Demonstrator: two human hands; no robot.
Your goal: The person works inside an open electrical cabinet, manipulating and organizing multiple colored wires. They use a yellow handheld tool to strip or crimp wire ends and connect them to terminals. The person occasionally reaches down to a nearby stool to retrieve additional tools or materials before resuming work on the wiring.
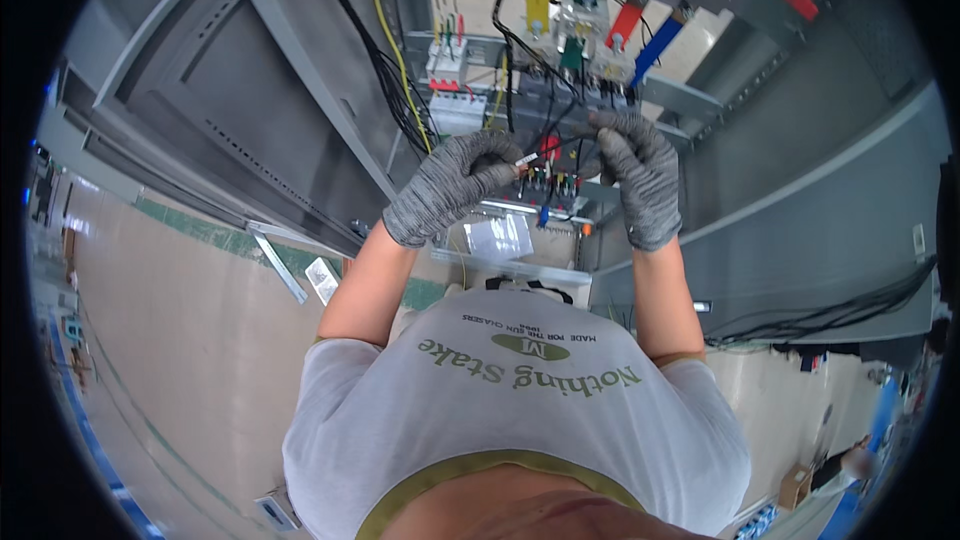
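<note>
Both my hands wear grey knit gloves inside an open electrical cabinet. My left hand point(452, 186) pinches the end of a thin black wire point(560, 144) between thumb and fingers, beside a white marker sleeve point(527, 159) on it. Farther right, my right hand point(643, 178) is closed on the same wire, its fingers bent; the exact grip is partly hidden. Below the wire, between my hands, runs a terminal row point(545, 183) with several small coloured parts. A red round part point(549, 147) shows just behind the wire.
White circuit breakers point(447, 65) stand beyond my left hand. Yellow, green, red and blue busbars point(537, 2) hang at the far side. Black cable bundles point(385, 80) run down the left. The cabinet door point(215, 110) flanks me on the left; loose black cables point(830, 320) lie at the right.
</note>
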